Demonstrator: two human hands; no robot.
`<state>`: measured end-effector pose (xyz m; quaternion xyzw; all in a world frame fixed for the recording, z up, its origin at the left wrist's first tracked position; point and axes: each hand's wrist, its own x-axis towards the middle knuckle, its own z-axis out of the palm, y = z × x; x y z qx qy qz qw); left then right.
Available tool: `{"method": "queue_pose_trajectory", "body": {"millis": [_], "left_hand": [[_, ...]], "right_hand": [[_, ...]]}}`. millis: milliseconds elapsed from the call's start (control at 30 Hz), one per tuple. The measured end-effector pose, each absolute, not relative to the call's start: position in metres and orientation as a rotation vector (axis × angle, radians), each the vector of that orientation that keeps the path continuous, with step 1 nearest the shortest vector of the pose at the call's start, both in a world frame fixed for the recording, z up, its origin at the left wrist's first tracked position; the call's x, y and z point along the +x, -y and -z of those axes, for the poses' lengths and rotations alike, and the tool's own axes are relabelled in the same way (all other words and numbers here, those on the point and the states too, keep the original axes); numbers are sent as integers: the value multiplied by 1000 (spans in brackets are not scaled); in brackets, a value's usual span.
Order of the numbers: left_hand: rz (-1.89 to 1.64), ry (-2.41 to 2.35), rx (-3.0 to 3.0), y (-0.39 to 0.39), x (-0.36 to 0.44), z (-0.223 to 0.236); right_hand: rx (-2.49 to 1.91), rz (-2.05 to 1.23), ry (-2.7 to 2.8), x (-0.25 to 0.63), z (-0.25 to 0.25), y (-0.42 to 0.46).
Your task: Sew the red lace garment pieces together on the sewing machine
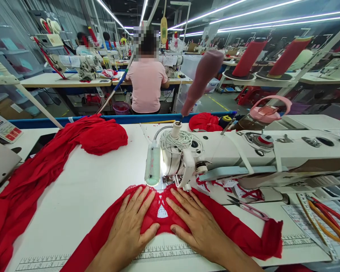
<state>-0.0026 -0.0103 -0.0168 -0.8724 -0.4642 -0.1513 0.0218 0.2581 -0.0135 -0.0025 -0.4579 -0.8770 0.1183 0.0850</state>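
Note:
My left hand [129, 228] lies flat, fingers spread, on a red lace garment piece [238, 230] spread on the white sewing table [96, 189]. My right hand [197, 224] lies flat on the same fabric just to the right, fingers stretched toward the needle area. Both hands press the cloth down in front of the presser foot [170, 179] of a white sewing machine [272, 151]. A small lamp [153, 164] shines on the needle area.
A long heap of red fabric [45, 173] runs along the table's left. Thread snips [248, 207] and orange-handled scissors [328, 223] lie at the right. Red thread cones [248, 58] stand behind the machine. A person in a pink shirt [146, 85] sits ahead, facing away.

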Motion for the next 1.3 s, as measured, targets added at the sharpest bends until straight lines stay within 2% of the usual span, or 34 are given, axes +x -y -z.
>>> {"method": "queue_pose_trajectory", "body": {"millis": [1300], "left_hand": [[512,1471,-2811,11,-1,11]], "right_hand": [[-1367,-349,2612,258,3,14]]}}
